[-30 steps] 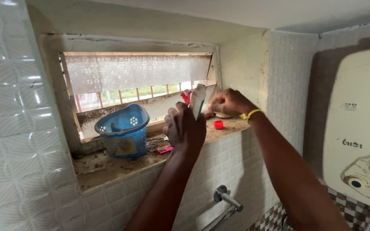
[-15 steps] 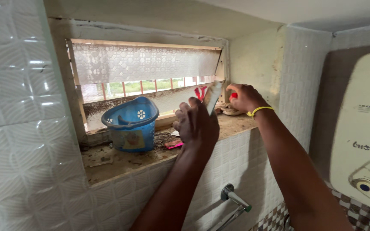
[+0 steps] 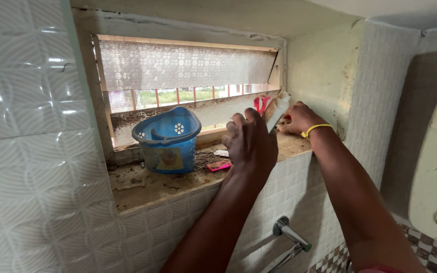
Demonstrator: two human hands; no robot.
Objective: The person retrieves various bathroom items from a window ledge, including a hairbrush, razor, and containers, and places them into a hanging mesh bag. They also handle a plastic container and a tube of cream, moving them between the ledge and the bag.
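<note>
Your window sill (image 3: 168, 189) is a stained, dirt-streaked ledge set into the white tiled wall. On it, toward the left, stands a blue plastic basket (image 3: 168, 141). Just beside it, to the right, lie a small pink packet (image 3: 218, 165) and a white scrap (image 3: 222, 152), among dark debris scattered across the sill's middle.

A small pink sachet (image 3: 219, 165) and a white one (image 3: 222, 152) lie on the sill right of a blue basket (image 3: 168, 139) bearing a faded label (image 3: 164, 157).
</note>
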